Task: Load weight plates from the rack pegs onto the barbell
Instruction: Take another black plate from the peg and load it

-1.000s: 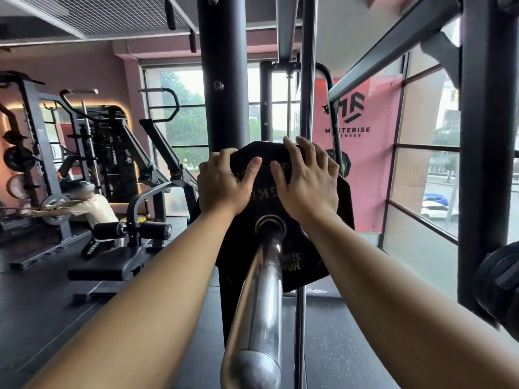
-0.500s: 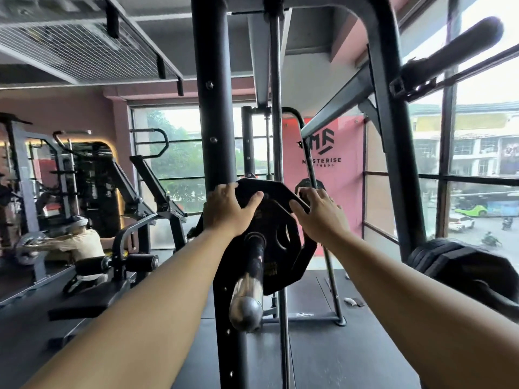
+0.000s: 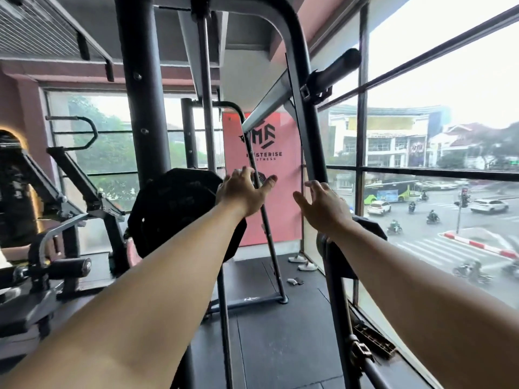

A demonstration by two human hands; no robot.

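Left hand [image 3: 243, 193] is stretched out with fingers spread and loose, not gripping anything. It sits right at the upper right edge of the black weight plate [image 3: 174, 211], and from this angle I can't tell if the palm is touching the rim or just beside it. Right hand [image 3: 324, 207] is the same story: open, fingers splayed, empty, hanging in the air in front of the window, well apart from that plate. Just below the right wrist you can see the dark top of another plate [image 3: 368, 226] on the rack by the glass, mostly hidden behind the forearm.

The loaded plate hangs upright beside the thick black upright post [image 3: 143, 108] of the machine, with the thinner steel guide rod [image 3: 206, 88] running down next to it. The bar sleeve itself is hidden behind the left forearm. Up top right, a black peg [image 3: 335, 70] sticks out from the curved frame. Behind all that is a pink wall panel [image 3: 280, 214] with a logo, black rubber floor [image 3: 275, 332] and a pair of slippers [image 3: 302, 262] in the corner.
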